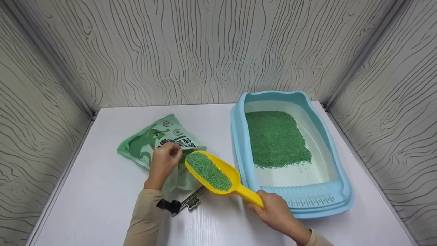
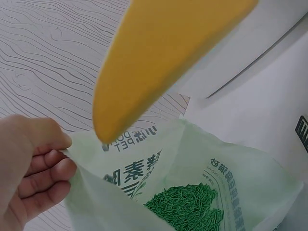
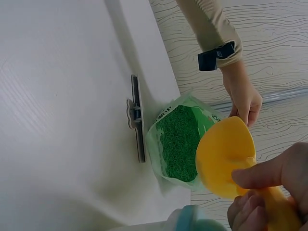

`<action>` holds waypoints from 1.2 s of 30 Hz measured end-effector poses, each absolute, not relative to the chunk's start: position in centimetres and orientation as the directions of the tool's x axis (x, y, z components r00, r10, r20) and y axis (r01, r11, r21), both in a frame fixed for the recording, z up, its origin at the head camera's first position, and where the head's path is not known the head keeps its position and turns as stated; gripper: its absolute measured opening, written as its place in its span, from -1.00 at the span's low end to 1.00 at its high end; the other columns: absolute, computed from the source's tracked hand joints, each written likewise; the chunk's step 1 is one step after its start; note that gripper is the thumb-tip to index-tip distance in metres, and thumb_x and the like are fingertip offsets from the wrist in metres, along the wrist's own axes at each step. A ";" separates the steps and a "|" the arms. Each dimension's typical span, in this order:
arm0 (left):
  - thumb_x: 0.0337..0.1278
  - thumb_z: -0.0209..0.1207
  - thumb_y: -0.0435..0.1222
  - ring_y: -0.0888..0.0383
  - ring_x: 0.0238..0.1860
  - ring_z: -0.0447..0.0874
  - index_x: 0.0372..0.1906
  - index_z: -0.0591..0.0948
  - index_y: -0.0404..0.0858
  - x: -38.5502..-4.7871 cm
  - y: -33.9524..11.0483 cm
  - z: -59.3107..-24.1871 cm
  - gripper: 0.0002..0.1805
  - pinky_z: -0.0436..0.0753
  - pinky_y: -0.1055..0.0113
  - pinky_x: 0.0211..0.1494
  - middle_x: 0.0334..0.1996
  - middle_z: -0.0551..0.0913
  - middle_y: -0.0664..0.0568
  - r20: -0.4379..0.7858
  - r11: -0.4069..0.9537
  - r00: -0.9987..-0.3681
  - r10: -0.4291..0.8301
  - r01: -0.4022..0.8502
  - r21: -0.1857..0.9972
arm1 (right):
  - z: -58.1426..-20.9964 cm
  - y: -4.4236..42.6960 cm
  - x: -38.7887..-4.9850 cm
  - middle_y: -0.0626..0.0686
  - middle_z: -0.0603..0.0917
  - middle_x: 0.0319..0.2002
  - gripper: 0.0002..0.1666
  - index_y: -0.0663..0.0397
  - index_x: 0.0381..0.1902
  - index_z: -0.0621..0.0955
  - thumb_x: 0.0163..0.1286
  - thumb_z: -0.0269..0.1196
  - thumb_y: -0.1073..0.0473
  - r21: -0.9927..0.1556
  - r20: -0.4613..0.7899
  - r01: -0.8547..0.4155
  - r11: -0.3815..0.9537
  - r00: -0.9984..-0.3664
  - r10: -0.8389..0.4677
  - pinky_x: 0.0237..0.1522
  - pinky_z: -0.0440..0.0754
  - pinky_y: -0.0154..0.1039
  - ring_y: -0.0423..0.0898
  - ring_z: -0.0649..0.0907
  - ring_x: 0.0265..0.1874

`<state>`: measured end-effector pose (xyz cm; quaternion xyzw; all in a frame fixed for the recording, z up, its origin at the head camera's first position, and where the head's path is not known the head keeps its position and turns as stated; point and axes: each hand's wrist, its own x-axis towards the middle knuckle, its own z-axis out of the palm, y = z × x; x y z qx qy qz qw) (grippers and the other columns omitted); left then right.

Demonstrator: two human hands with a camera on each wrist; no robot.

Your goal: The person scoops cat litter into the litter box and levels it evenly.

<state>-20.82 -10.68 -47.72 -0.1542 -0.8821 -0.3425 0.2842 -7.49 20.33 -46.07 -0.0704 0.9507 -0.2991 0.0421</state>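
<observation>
My right hand [image 1: 277, 211] grips the handle of a yellow scoop [image 1: 235, 176], which is heaped with green pellet litter [image 1: 210, 172]. The scoop's tip hangs over the mouth of a pale green litter bag [image 1: 141, 140]. Thumb and fingers of my left hand [image 2: 36, 168] pinch the edge of the bag's opening. More green pellets [image 2: 187, 207] lie inside the bag in the left wrist view. To the right stands a light blue litter box [image 1: 240, 153], with a layer of green pellets [image 1: 276, 140] covering its left and rear floor.
A dark clip with a shaped ornament [image 1: 194, 201] lies on the white table [image 1: 92, 191] in front of the bag. Wood-grain panels [image 1: 205, 51] enclose the table at the back and sides. The box's near rim sits close to my right hand.
</observation>
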 end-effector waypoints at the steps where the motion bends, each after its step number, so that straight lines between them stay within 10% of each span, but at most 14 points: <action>1: 0.00 0.26 -0.47 0.10 -0.51 0.65 -0.46 0.64 -0.34 -20.8 -10.7 -47.7 -0.97 0.66 0.31 -0.43 -0.53 0.69 -0.10 0.605 0.718 -0.792 0.077 0.465 0.517 | -46.0 20.5 -7.5 -0.11 0.43 -0.67 -0.74 0.07 -0.45 0.53 0.14 0.38 0.07 -0.579 -0.031 -0.110 0.808 -0.987 -0.157 -0.65 0.28 -0.47 -0.30 0.32 -0.70; 36: 0.00 0.28 -0.48 0.11 -0.52 0.66 -0.45 0.63 -0.33 -20.7 -10.6 -47.8 -0.95 0.65 0.31 -0.46 -0.53 0.69 -0.09 0.607 0.719 -0.791 0.078 0.467 0.515 | -42.3 28.1 -9.3 -0.04 0.47 -0.65 -0.80 0.15 -0.33 0.58 0.21 0.34 0.14 -0.592 -0.006 0.016 0.806 -1.000 0.015 -0.61 0.28 -0.44 -0.28 0.33 -0.69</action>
